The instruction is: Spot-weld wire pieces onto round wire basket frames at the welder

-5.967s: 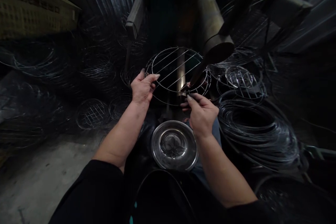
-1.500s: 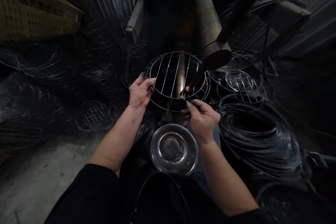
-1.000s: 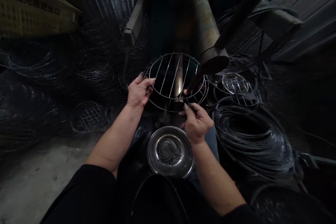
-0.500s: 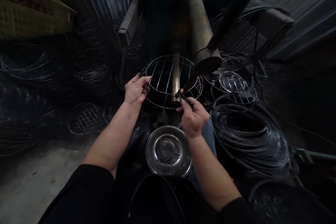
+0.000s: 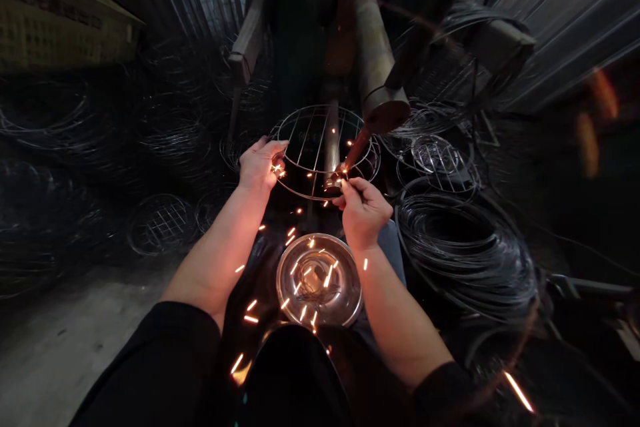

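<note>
My left hand [image 5: 260, 163] is closed on the left rim of a round wire rack [image 5: 321, 143], thumb on top. The rack has parallel rods and lies level around a lower brass-coloured post [image 5: 332, 137] of a spot welder. My right hand [image 5: 367, 210] pinches at the near rim, by the welding tip; the small piece between its fingertips is hidden by glare. From the upper cylinder [image 5: 377, 60] a slanting electrode arm [image 5: 357, 147] comes down to that spot. Bright sparks [image 5: 328, 275] fly from there. Below, a steel bowl [image 5: 353, 290] holds thin wire pieces.
A big coil of wire [image 5: 465, 267] lies at right, with a round rack [image 5: 440, 157] behind it. Wire rings are piled at left, near another round grid [image 5: 163, 223] on the floor. A yellow crate [image 5: 65, 30] stands at upper left.
Sparks have burst from the welding tip and scattered over the bowl, my arms and the surroundings, lighting them orange. Both hands keep about the same places at the rack.
</note>
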The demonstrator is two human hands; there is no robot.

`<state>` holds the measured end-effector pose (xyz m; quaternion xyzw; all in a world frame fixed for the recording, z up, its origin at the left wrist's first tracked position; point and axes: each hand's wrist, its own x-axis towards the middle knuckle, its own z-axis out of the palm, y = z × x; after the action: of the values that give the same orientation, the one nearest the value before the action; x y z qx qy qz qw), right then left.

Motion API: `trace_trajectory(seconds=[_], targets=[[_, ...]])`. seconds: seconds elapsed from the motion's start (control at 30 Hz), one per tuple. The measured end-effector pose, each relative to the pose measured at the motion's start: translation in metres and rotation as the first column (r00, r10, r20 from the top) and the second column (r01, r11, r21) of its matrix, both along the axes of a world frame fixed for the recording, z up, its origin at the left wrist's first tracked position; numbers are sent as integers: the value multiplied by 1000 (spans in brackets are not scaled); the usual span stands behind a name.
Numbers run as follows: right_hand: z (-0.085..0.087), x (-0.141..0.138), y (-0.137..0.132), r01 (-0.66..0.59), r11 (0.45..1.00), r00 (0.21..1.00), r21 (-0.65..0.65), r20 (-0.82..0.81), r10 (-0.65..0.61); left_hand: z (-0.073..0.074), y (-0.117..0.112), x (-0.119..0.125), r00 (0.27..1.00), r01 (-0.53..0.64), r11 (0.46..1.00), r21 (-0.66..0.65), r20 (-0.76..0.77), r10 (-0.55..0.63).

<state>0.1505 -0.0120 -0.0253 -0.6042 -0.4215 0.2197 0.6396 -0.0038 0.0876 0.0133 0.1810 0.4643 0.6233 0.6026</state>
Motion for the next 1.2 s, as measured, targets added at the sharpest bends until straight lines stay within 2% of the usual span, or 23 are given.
trace_trajectory(seconds=[0.1,0.17,0.23,0.27,0.3,0.33,0.37,0.43,0.47,0.5,0.57,0.7,0.77,0.8,0.83,0.9,0.97,1.03,1.1,1.2], targets=[[5,2,-4,-24,998,1000,50,0,24,-1,-2,-2,999,19,999,-34,-35,-20],[7,4,-16,-39,998,994,43,102,35,0,-2,-4,997,37,998,-50,-72,-41],[2,4,-38,-58,995,934,-79,347,82,1,1,-7,992,50,998,-50,-112,-55],[-3,3,-51,-88,974,853,-209,489,182,2,3,-9,989,55,998,-40,-135,-59],[-10,0,-65,-125,911,723,-393,592,354,3,6,-10,985,59,998,-26,-159,-62],[-19,-4,-79,-168,774,539,-611,600,591,3,10,-11,981,66,998,-14,-181,-67],[-28,-9,-91,-189,670,438,-718,549,711,3,13,-12,977,79,997,-8,-198,-79],[-47,-20,-110,-184,475,286,-861,415,864,4,17,-13,972,110,994,-9,-208,-109],[-54,-24,-116,-186,417,253,-890,367,895,4,17,-14,971,120,993,-16,-204,-121],[-58,-28,-119,-183,368,223,-912,326,919,4,15,-14,972,127,992,-23,-198,-129],[-61,-30,-122,-190,317,198,-929,280,939,5,8,-16,974,110,994,-25,-195,-113],[-42,-14,-115,-222,291,221,-931,243,945,7,-10,-19,978,57,998,-18,-201,-60],[-28,-1,-108,-314,316,280,-895,231,932,8,-17,-18,979,39,999,-7,-200,-40],[-19,6,-103,-394,360,352,-846,223,909,8,-20,-17,980,29,1000,4,-199,-28],[-11,13,-97,-477,426,447,-769,204,871,9,-22,-16,980,21,1000,17,-198,-17],[6,25,-82,-572,604,661,-555,124,740,11,-25,-12,982,14,999,38,-190,-7],[22,32,-65,-525,760,803,-382,74,592,12,-28,-6,985,12,999,48,-175,-3],[34,34,-48,-394,872,888,-290,124,443,13,-31,0,988,4,999,53,-157,5],[41,31,-35,-258,935,923,-243,226,313,12,-33,5,989,-15,998,62,-146,24],[45,23,-22,-162,963,933,-215,283,221,11,-34,8,989,-33,997,72,-143,43]])
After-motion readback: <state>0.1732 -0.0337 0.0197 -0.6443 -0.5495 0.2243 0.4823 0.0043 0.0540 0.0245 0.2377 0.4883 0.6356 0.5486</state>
